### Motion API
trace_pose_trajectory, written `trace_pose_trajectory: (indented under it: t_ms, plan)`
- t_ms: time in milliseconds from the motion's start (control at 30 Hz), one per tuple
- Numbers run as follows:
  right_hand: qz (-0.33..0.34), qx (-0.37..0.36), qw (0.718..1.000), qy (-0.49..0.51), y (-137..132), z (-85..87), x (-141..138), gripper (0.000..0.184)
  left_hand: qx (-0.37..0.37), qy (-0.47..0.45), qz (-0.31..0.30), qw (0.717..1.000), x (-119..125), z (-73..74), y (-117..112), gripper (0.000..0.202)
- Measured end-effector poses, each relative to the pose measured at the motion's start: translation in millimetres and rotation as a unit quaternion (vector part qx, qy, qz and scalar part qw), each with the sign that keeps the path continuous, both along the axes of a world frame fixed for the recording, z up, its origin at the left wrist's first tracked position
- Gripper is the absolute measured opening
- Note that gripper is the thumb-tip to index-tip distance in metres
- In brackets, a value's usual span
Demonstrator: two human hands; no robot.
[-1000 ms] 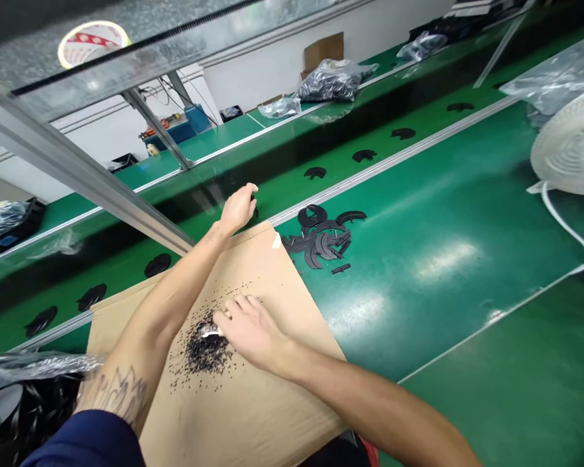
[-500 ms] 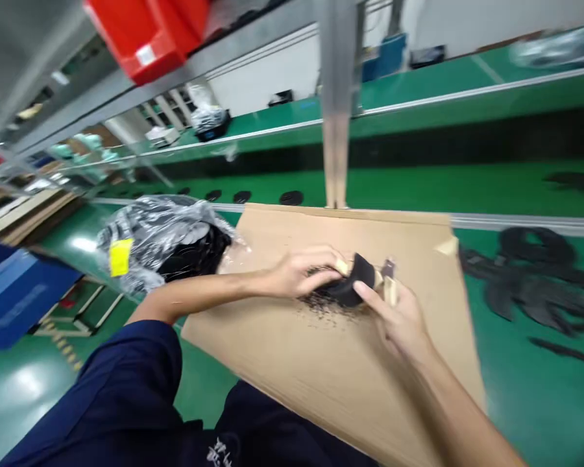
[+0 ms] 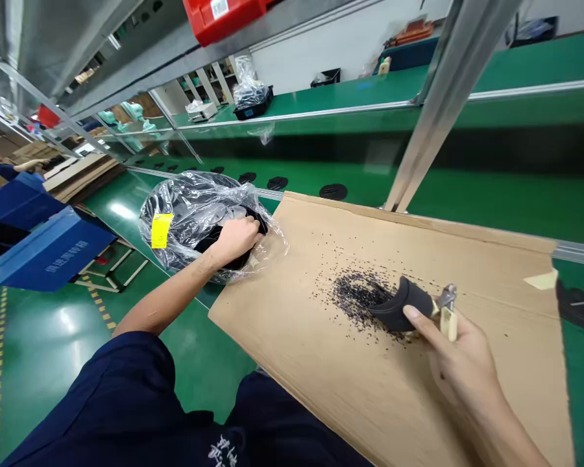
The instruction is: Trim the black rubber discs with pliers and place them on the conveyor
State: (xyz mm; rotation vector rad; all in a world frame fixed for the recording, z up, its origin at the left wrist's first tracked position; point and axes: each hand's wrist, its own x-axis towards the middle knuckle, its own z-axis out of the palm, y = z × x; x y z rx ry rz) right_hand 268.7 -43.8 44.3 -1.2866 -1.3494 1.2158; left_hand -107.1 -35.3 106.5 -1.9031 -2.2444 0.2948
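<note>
My right hand (image 3: 460, 357) is shut on a curved black moulded part (image 3: 401, 305) and a small cream-handled trimming tool (image 3: 448, 318), low over a cardboard sheet (image 3: 292, 337). Just left of the part lies a scatter of black crumbs (image 3: 357, 295) on the cardboard. My left hand (image 3: 238, 239) reaches into the mouth of a clear plastic bag (image 3: 185, 224) with a yellow label, its curled fingers against the black parts (image 3: 219, 241) inside. Plastic film hides whether those fingers grip anything.
Black arc pieces (image 3: 333, 191) lie on the green conveyor belt (image 3: 511, 188) beyond the cardboard, and a metal upright (image 3: 448, 104) rises behind it. A red bin (image 3: 221, 16) sits overhead. Blue boxes (image 3: 48, 250) stand on the green floor at left.
The view has swung left, away from the pile of black parts. My left hand has moved from the black part to the bag. My right hand now holds the part up, tilted differently.
</note>
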Motion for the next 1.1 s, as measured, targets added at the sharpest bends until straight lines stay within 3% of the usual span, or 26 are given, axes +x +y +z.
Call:
trace_pose_trajectory:
  t_ms: [100,167,233,300,367,433,500,600,667,733,933,1100]
  plan:
    - [0.009,-0.040,0.999,0.026,-2,-0.8,-2,0.040,0.079,-0.038,-0.011,0.996,-2,-0.6,-12,0.025]
    - [0.019,-0.050,0.997,0.050,-3,-2.6,-2,0.038,0.180,-0.164,-0.058,0.968,4,1.3,-24,0.024]
    - [0.038,-0.069,0.994,0.071,-5,-4.8,-3,0.038,0.251,-0.340,-0.121,0.898,17,-0.2,-32,0.023]
    - [0.048,-0.094,0.991,0.087,-6,-7.4,-5,0.041,0.262,-0.485,-0.161,0.819,39,-7.5,-34,0.025]
    - [0.047,-0.109,0.988,0.100,-9,-9.9,-7,0.044,0.247,-0.586,-0.173,0.752,65,-19.5,-30,0.027]
    - [0.047,-0.117,0.985,0.115,-13,-11.4,-9,0.046,0.227,-0.644,-0.178,0.709,92,-33.0,-25,0.027]
    - [0.054,-0.129,0.981,0.136,-17,-11.7,-11,0.047,0.229,-0.628,-0.226,0.709,115,-44.9,-21,0.021]
    - [0.049,-0.152,0.970,0.181,-20,-10.2,-12,0.048,0.285,-0.463,-0.399,0.738,136,-59.3,-22,0.012]
    - [0.037,-0.167,0.964,0.204,-20,-8.5,-11,0.047,0.312,-0.353,-0.497,0.729,142,-67.3,-25,0.020]
    - [0.024,-0.170,0.961,0.215,-19,-6.7,-10,0.047,0.309,-0.324,-0.529,0.721,147,-73.4,-27,0.023]
    - [0.055,-0.113,0.979,0.162,-21,-3.3,-9,0.050,0.283,-0.453,-0.436,0.725,160,-76.4,-29,0.012]
    - [0.085,-0.055,0.991,0.090,-23,-5.4,-10,0.048,0.202,-0.549,-0.330,0.740,160,-75.7,-30,0.041]
